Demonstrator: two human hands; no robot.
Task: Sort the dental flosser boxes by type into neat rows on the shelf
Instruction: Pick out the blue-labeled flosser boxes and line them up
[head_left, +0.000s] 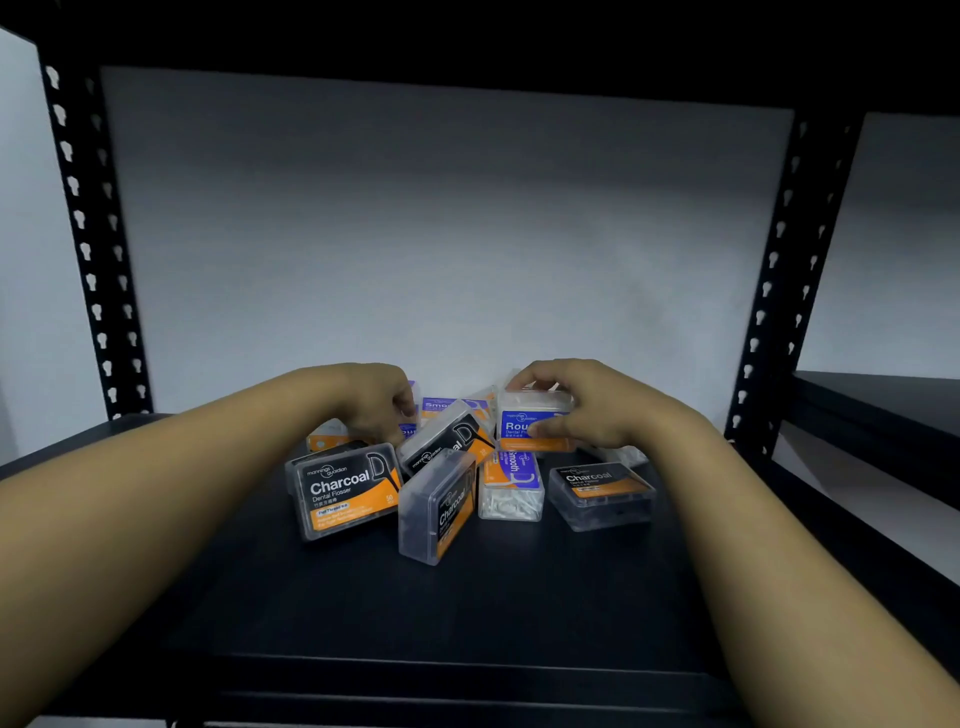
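Dim black metal shelving unit (467, 613) with perforated uprights (88, 249) before a plain white wall (441, 234).

A black metal shelf (363, 613) carries a jumbled pile of dental flosser boxes near its back. Black Charcoal boxes (345, 488) lie in front, with blue-and-orange Smooth boxes (511, 486) among them.

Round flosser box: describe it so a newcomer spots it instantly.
On the black shelf, look at the right rear of the box pile, under the right hand. The Round box has a blue label and stands upright, pinched by that hand; the neighbours are black Charcoal or Smooth boxes.
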